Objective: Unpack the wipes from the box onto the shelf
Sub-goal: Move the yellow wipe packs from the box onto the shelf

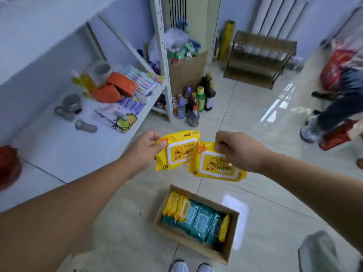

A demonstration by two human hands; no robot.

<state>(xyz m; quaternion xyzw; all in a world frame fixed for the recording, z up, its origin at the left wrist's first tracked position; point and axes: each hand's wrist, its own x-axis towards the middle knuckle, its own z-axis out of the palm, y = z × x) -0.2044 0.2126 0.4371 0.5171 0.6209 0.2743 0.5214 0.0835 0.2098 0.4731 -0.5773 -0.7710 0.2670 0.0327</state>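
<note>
My left hand [144, 149] pinches the top corner of a yellow baby wipes pack [179, 152]. A second yellow wipes pack [214, 167] hangs from my right hand [238, 152], overlapping the first a little. Both packs are held in the air above the floor. Below them an open cardboard box [229, 250] sits on the tiles with several yellow packs [176, 208] at its left end, teal packs [200, 220] in the middle and one yellow pack at the right end. The white shelf [64, 150] is to my left, at about hand height.
The shelf's far end carries orange boxes [115, 88], toothbrush packs and grey items. Several bottles [198, 101] stand on the floor by the shelf post, with a full cardboard box behind them. A wooden rack [259, 59] stands at the back. Another person's legs [334, 112] are at right.
</note>
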